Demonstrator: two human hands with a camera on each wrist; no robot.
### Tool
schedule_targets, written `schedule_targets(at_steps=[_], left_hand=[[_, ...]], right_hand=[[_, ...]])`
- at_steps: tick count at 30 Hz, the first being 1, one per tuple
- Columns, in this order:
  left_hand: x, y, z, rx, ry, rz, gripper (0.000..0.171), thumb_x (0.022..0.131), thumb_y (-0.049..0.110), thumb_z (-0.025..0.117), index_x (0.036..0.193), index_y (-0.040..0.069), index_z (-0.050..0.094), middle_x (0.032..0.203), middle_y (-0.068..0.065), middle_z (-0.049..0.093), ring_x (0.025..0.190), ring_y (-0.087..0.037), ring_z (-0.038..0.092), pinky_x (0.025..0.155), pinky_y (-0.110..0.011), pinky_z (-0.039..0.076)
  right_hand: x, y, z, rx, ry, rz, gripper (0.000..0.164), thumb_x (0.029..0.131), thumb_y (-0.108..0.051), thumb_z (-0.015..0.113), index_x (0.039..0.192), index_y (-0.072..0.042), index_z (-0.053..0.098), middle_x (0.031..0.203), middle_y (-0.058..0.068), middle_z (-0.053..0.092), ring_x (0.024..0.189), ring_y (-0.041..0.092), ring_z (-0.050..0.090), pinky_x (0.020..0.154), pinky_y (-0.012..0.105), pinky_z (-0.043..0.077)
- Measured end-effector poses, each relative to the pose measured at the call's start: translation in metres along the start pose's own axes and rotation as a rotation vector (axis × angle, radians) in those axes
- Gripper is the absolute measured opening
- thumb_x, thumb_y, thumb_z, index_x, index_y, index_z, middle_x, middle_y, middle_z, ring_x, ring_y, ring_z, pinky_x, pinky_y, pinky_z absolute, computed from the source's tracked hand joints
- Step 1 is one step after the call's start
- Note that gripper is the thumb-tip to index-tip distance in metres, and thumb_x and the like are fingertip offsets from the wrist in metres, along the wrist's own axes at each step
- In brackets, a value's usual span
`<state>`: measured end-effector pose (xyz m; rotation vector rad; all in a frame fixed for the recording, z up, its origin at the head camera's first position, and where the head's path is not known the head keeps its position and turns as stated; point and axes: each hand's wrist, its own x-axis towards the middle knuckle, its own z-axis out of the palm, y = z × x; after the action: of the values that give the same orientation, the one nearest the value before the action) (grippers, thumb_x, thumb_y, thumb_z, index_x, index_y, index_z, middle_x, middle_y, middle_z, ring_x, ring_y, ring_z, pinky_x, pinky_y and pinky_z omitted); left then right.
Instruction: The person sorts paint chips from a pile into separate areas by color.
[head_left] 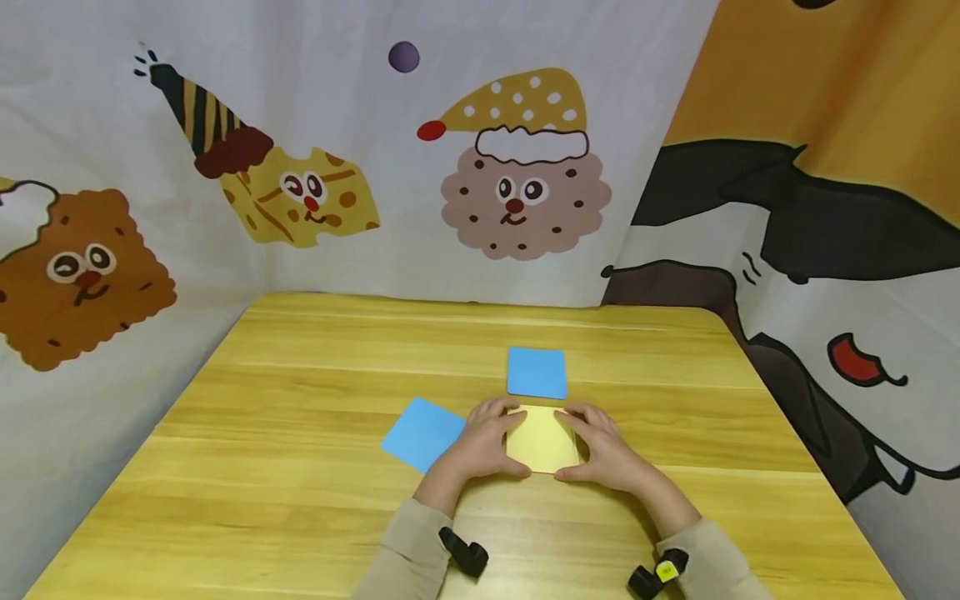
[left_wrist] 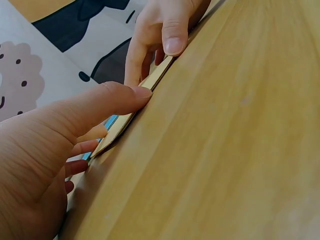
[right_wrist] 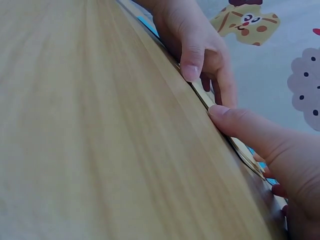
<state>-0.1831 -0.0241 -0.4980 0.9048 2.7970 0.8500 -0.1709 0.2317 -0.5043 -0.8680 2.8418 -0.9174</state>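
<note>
A pale yellow paper square [head_left: 542, 439] lies flat near the middle of the table, between the two hands. My left hand [head_left: 486, 442] holds its left side, thumb at the near edge and fingers toward the far corner. On the opposite side my right hand [head_left: 603, 447] grips it the same way. In the left wrist view the yellow paper [left_wrist: 120, 126] shows edge-on, slightly bowed above the wood. Thin layers show along the edge of the yellow paper [right_wrist: 243, 152] in the right wrist view.
Just beyond the yellow paper lies a blue square [head_left: 537, 372]. Another blue square [head_left: 422, 434] sits turned to a diamond beside the left hand, which overlaps its right corner. The wooden table [head_left: 247, 467] ends at a cartoon-printed curtain [head_left: 420, 250] behind and along the sides.
</note>
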Motion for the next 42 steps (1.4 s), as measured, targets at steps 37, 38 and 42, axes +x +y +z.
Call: schedule_targets(at_steps=[37,38,42], left_hand=[[-0.039,-0.051,-0.05,-0.263,0.044,-0.034,0.091,0.074,0.037,0.083,0.149,0.013,0.037,0.154,-0.007,0.025,0.14,-0.033,0.014,0.101,-0.065,0.025],[-0.041,-0.054,-0.052,-0.268,0.044,-0.037,0.092,0.074,0.037,0.083,0.149,0.012,0.036,0.154,-0.007,0.025,0.14,-0.033,0.013,0.101,-0.065,0.025],[-0.045,-0.063,-0.059,-0.275,0.056,-0.036,0.092,0.073,0.035,0.084,0.149,0.011,0.037,0.154,-0.007,0.026,0.14,-0.035,0.014,0.101,-0.065,0.025]], right_hand=[[0.032,-0.045,0.026,0.009,0.194,0.009,0.09,0.068,-0.047,0.084,0.14,-0.006,0.049,0.143,0.017,0.038,0.132,0.038,0.03,0.102,0.063,0.023],[0.034,-0.048,0.027,0.015,0.19,0.015,0.09,0.068,-0.047,0.084,0.14,-0.006,0.048,0.143,0.016,0.038,0.132,0.037,0.03,0.102,0.062,0.023],[0.042,-0.063,0.033,0.062,0.178,0.044,0.089,0.07,-0.043,0.084,0.142,-0.008,0.046,0.144,0.013,0.037,0.132,0.035,0.029,0.1,0.062,0.028]])
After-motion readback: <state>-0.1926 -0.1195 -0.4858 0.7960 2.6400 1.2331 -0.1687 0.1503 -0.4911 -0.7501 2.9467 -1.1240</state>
